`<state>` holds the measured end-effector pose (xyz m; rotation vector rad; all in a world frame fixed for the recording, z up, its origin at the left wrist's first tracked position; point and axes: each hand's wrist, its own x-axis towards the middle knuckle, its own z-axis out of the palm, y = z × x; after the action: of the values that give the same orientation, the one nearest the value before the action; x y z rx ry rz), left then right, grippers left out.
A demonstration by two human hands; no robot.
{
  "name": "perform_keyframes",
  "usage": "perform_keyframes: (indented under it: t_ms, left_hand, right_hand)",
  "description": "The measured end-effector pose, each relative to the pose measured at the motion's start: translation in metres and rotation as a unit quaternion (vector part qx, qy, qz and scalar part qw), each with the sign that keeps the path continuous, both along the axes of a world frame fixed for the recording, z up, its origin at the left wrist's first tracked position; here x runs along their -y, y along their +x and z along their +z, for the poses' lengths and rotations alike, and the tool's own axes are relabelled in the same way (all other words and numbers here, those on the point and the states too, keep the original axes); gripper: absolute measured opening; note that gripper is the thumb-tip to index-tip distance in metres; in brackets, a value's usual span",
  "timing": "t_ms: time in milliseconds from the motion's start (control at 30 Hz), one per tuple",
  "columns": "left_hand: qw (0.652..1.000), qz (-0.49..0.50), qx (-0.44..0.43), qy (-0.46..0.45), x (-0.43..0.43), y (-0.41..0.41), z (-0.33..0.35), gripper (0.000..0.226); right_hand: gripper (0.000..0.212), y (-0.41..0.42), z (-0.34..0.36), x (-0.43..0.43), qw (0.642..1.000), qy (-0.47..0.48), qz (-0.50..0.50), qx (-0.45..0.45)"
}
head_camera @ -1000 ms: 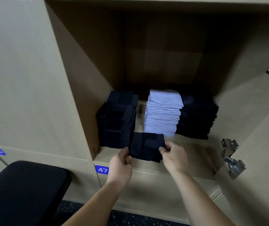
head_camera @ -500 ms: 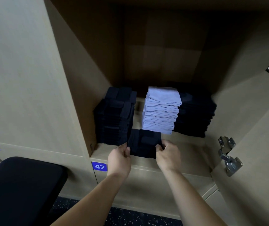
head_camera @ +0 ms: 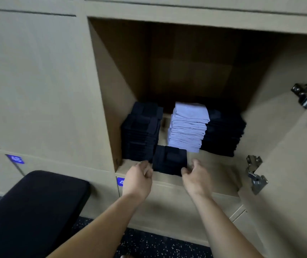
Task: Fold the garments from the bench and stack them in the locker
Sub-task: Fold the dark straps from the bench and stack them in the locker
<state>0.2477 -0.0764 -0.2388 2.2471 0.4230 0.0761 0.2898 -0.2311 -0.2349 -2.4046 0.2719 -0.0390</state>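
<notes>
A folded dark navy garment [head_camera: 169,160] lies on the front of the locker shelf [head_camera: 216,172]. It sits before the gap between a tall navy stack [head_camera: 141,131] and a light blue stack [head_camera: 188,127]. Further right stands another dark stack [head_camera: 223,133]. My left hand [head_camera: 139,176] is at the garment's left edge with loosely curled fingers. At its lower right corner is my right hand [head_camera: 195,174], fingertips just touching and thumb clear of the cloth. Neither hand grips it.
The locker door [head_camera: 288,164] stands open on the right with metal hinges [head_camera: 255,175] sticking out. A black padded bench [head_camera: 32,207] is at the lower left. Closed locker fronts [head_camera: 37,81] fill the left side, above a speckled floor.
Both hands held the folded navy garment by its sides and set it on the shelf front. Now they have loosened and drawn slightly back from it.
</notes>
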Motion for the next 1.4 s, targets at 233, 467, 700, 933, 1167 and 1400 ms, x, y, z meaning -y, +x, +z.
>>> perform_keyframes:
  t_ms: [233,467,700,933,1167,1400]
  left_hand:
    - [0.977,-0.061,-0.023,0.201,-0.036,-0.100,0.065,0.061]
    - [0.952,0.037,-0.032,0.302,-0.121,-0.271,0.114,0.065]
    - [0.926,0.198,-0.058,0.315,-0.205,-0.452,0.123,0.067]
    - [0.899,0.307,-0.107,0.294,-0.239,-0.589,0.092,0.063]
    - [0.895,0.357,-0.135,0.231,-0.244,-0.649,0.033,0.060]
    - [0.919,0.316,-0.142,0.187,-0.227,-0.630,-0.035,0.056]
  right_hand:
    - [0.073,-0.095,0.053,-0.031,0.980,-0.093,0.176,-0.012]
    - [0.065,-0.218,0.097,-0.119,0.950,-0.093,0.295,0.052]
    - [0.066,-0.346,0.092,-0.213,0.883,-0.076,0.458,0.076]
    - [0.065,-0.446,0.062,-0.269,0.803,-0.102,0.584,0.070]
    - [0.064,-0.469,0.028,-0.280,0.774,-0.142,0.616,0.042]
    - [0.061,-0.451,-0.003,-0.279,0.785,-0.204,0.585,-0.002]
